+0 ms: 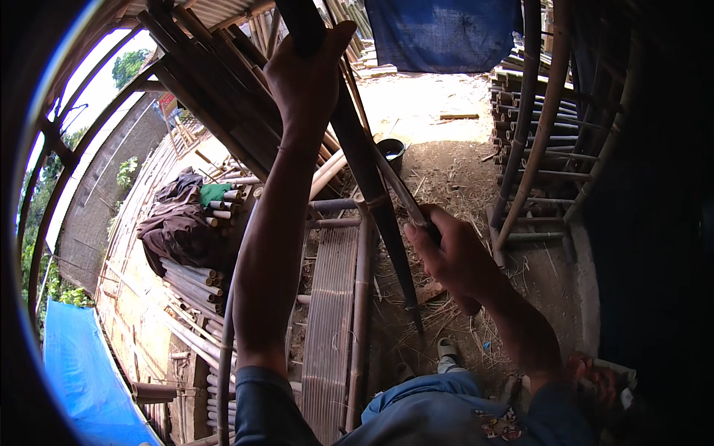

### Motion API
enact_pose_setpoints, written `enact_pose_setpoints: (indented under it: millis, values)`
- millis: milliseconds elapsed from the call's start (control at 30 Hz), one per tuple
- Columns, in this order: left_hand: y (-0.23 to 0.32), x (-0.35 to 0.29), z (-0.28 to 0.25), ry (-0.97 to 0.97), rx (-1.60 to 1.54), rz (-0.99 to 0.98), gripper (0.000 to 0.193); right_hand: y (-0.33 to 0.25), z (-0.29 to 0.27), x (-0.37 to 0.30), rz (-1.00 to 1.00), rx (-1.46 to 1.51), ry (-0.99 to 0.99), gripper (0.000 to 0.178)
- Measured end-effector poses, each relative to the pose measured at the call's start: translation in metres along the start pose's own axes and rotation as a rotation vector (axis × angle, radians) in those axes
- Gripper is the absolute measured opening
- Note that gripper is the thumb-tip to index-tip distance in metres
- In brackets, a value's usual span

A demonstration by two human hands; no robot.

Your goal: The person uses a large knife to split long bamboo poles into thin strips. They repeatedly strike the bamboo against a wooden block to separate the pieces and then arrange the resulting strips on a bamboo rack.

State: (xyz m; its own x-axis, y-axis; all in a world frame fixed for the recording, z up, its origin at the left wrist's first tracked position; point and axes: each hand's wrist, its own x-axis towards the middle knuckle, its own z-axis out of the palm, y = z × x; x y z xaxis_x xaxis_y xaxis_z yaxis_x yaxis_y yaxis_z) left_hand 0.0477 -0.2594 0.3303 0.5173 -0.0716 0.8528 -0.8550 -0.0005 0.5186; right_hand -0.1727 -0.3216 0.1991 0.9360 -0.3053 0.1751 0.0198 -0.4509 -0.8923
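Though aslant, dark pole (355,141) in left fingers (341,36)

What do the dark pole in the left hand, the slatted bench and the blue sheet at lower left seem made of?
Dark pole in the left hand: probably bamboo, dark finish, judging by the ring-like joint partway down.
Slatted bench: likely bamboo, apparently unpainted; its round rails show joints.
Blue sheet: perhaps plastic tarp, smooth with a slight sheen; fabric possible.

Harsh sunlight bleaches the ground (439,100) beyond the right hand (452,251), blackness lies farther right, and outer edges bend.
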Motion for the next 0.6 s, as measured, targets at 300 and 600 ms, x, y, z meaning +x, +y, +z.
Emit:
enact_pose_setpoints:
  millis: [300, 600]
  values:
    - [0.01, -0.002, 0.024, -0.015, 0.102, 0.029, 0.041, 0.068, 0.005, 0.021, 0.369, -0.123, -0.329, 0.041]
    - [-0.054, -0.136, 0.052, -0.011, -0.024, -0.323, 0.031, 0.085, -0.001, 0.062, 0.196, -0.483, -0.238, 0.03]
